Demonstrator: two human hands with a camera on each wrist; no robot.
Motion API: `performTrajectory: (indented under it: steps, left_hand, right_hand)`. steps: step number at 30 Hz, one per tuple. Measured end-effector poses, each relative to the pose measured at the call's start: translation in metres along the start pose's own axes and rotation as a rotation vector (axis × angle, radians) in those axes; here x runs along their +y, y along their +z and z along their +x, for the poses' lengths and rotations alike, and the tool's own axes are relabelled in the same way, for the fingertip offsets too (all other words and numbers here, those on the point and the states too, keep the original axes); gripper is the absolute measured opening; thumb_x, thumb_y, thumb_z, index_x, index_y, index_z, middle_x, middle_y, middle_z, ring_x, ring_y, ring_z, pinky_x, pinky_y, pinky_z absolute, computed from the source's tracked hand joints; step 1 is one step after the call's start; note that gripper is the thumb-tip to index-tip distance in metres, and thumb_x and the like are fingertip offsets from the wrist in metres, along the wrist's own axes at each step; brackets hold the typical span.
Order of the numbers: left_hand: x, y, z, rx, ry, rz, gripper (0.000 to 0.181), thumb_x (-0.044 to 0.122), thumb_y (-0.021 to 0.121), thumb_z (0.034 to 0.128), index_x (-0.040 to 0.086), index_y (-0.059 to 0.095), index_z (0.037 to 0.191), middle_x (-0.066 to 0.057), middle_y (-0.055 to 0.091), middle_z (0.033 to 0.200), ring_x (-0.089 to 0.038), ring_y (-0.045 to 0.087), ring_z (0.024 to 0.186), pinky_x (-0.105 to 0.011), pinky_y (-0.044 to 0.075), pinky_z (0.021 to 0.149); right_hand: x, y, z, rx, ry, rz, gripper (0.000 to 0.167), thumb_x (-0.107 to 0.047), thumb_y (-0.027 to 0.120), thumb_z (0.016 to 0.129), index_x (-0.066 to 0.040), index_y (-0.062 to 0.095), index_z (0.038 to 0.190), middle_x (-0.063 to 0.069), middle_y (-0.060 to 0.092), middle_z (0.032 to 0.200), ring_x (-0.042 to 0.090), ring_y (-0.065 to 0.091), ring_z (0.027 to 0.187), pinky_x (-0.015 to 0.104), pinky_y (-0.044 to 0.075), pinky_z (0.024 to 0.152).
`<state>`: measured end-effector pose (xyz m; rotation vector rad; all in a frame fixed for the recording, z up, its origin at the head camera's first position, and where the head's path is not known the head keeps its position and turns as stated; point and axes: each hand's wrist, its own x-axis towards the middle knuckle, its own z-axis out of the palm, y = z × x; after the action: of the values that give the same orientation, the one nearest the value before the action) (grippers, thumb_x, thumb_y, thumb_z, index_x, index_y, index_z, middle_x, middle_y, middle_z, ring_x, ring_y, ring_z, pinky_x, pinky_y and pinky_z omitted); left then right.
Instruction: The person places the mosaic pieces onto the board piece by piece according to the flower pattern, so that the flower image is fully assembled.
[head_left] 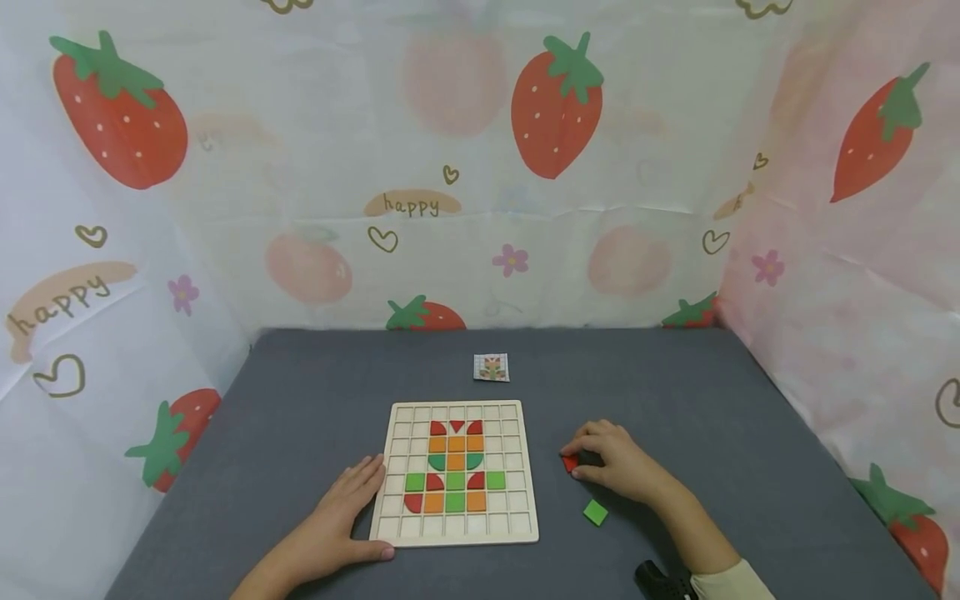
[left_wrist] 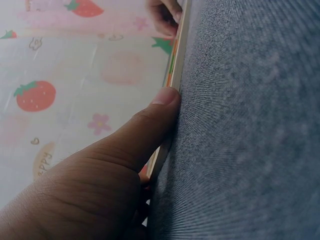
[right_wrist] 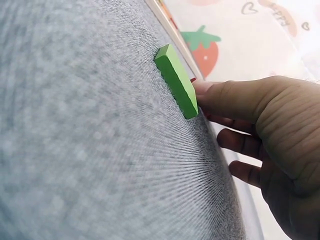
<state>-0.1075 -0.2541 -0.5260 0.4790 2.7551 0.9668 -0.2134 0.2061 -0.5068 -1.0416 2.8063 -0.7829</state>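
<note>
A wooden grid board (head_left: 510, 525) lies on the table, several red, orange and green tiles set in its middle squares. My left hand (head_left: 341, 517) rests along the board's left edge, thumb at the near-left corner. In the left wrist view, the thumb (left_wrist: 145, 122) touches the board's side (left_wrist: 161, 157). Right of the board, my right hand (head_left: 618, 462) pinches a small red tile (head_left: 570, 463) at table level between thumb and fingers; its exact shape is partly covered. A loose green square tile (head_left: 596, 512) lies just nearer than that hand.
Behind the board lies a small picture card (head_left: 491, 367) with a coloured pattern. A dark grey cloth (head_left: 322, 375) covers the table. Printed strawberry curtains (head_left: 480, 167) stand at the back and both sides. A black object (head_left: 660, 581) is by the right wrist.
</note>
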Motion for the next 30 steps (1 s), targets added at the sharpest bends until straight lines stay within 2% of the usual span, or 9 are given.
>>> performTrajectory:
  steps: [9,11,12,13,15,18,20,24,30]
  left_hand:
    - [0.001,0.0,-0.002,0.004,0.006,0.008,0.122,0.07,0.078,0.0733,0.004,0.027,0.162,-0.015,0.019,0.17,-0.038,0.011,0.158,-0.064,0.01,0.123]
    - [0.001,0.0,-0.001,0.007,0.006,0.012,0.122,0.07,0.079,0.0729,0.004,0.027,0.162,-0.015,0.019,0.17,-0.037,0.011,0.158,-0.061,0.009,0.124]
    - [0.001,0.0,-0.001,0.008,0.005,0.008,0.122,0.069,0.079,0.0726,0.005,0.027,0.162,-0.015,0.018,0.171,-0.037,0.011,0.158,-0.055,0.006,0.126]
    - [0.001,0.0,-0.001,0.01,0.006,0.008,0.122,0.069,0.08,0.0725,0.005,0.027,0.162,-0.015,0.018,0.171,-0.037,0.011,0.158,-0.053,0.005,0.126]
    - [0.001,0.0,-0.001,0.011,0.007,0.014,0.123,0.069,0.08,0.0724,0.005,0.026,0.162,-0.015,0.018,0.171,-0.036,0.011,0.159,-0.052,0.005,0.126]
    - [0.0,0.0,-0.001,0.014,0.016,0.017,0.123,0.07,0.079,0.0728,0.005,0.026,0.162,-0.015,0.018,0.171,-0.037,0.011,0.158,-0.054,0.006,0.126]
    - [0.0,0.0,0.0,0.015,0.021,0.024,0.123,0.071,0.078,0.0732,0.005,0.026,0.162,-0.015,0.018,0.171,-0.037,0.012,0.158,-0.062,0.01,0.123]
    - [-0.001,0.0,0.0,0.019,0.022,0.029,0.123,0.071,0.078,0.0733,0.005,0.025,0.163,-0.013,0.018,0.171,-0.036,0.011,0.159,-0.062,0.01,0.124]
    - [-0.001,0.001,0.0,0.024,0.023,0.022,0.123,0.07,0.078,0.0731,0.006,0.025,0.163,-0.012,0.017,0.171,-0.035,0.011,0.159,-0.06,0.01,0.124]
  right_hand:
    - [-0.001,0.0,0.001,-0.013,-0.01,-0.016,0.023,-0.026,0.079,0.091,-0.025,0.075,0.114,-0.012,0.064,0.11,0.017,0.055,0.109,0.053,0.041,0.096]
    - [-0.001,0.0,0.001,-0.011,-0.015,-0.027,0.023,-0.027,0.079,0.091,-0.025,0.075,0.113,-0.012,0.064,0.11,0.017,0.055,0.108,0.052,0.042,0.095]
    - [-0.001,0.0,0.001,-0.009,-0.018,-0.033,0.022,-0.028,0.079,0.091,-0.025,0.075,0.113,-0.012,0.064,0.109,0.016,0.055,0.107,0.052,0.042,0.095]
    - [-0.002,0.001,0.001,-0.006,-0.022,-0.037,0.022,-0.028,0.079,0.091,-0.025,0.075,0.113,-0.013,0.064,0.109,0.016,0.055,0.107,0.052,0.042,0.095]
    - [-0.002,0.001,0.001,0.001,-0.027,-0.042,0.022,-0.029,0.079,0.092,-0.025,0.075,0.113,-0.013,0.064,0.109,0.016,0.056,0.107,0.051,0.042,0.095]
    - [-0.004,0.0,0.002,0.007,-0.033,-0.035,0.022,-0.03,0.078,0.092,-0.025,0.075,0.114,-0.012,0.065,0.11,0.017,0.057,0.109,0.052,0.042,0.096]
    - [-0.005,-0.001,0.002,0.012,-0.041,-0.027,0.022,-0.03,0.077,0.093,-0.025,0.075,0.114,-0.012,0.065,0.111,0.017,0.057,0.11,0.054,0.042,0.098]
    - [-0.009,-0.004,0.004,0.034,-0.076,-0.027,0.022,-0.03,0.077,0.093,-0.023,0.076,0.114,-0.013,0.066,0.11,0.016,0.057,0.109,0.056,0.042,0.099]
    - [-0.02,-0.009,0.007,0.025,-0.123,-0.01,0.024,-0.033,0.076,0.094,-0.022,0.076,0.116,-0.018,0.064,0.11,0.01,0.055,0.109,0.051,0.041,0.101]
